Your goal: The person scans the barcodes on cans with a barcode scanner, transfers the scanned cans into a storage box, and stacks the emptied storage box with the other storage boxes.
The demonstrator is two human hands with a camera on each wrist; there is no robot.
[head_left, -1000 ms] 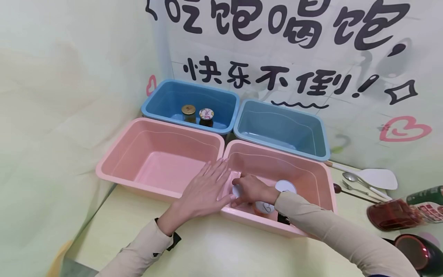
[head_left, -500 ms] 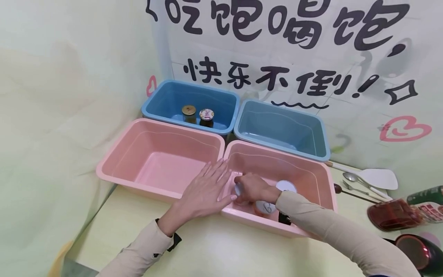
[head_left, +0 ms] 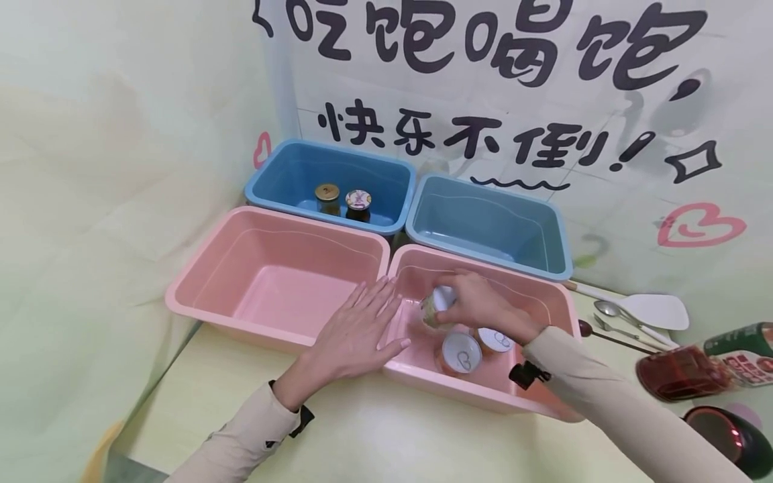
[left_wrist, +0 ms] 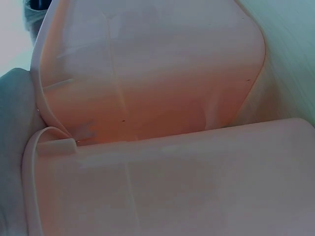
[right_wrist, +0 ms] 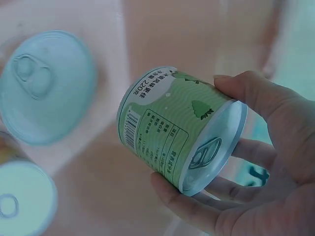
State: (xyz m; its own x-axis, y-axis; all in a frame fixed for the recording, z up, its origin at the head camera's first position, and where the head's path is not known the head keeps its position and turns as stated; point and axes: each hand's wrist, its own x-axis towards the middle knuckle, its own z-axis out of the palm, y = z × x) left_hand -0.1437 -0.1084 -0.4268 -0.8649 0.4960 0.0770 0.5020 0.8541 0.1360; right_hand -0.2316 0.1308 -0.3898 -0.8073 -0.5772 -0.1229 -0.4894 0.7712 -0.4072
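My right hand [head_left: 477,302] grips a small green-labelled tin can [right_wrist: 162,123] by its pull-tab end, thumb on one side and fingers on the other. The can is tilted, inside the right pink bin [head_left: 417,275]. Two more pull-tab cans stand together in that bin: a nearer can [head_left: 461,353] and another can [head_left: 494,340] just beside it. My left hand [head_left: 356,329] lies flat, fingers straight, across the adjoining rims of the two pink bins. In the left wrist view only its edge shows, along the bin rims.
The left pink bin [head_left: 284,288] holds nothing visible. Behind stand a dark blue bin [head_left: 284,168] with two lidded jars [head_left: 328,194] and a lighter blue bin [head_left: 489,228]. At right lie a white spatula [head_left: 655,310], a spoon and fork, and a red-filled bottle [head_left: 682,374].
My right hand has moved back and to the right from the bin's left side, bringing the can with it. The two standing cans show more fully. My left hand has stayed put.
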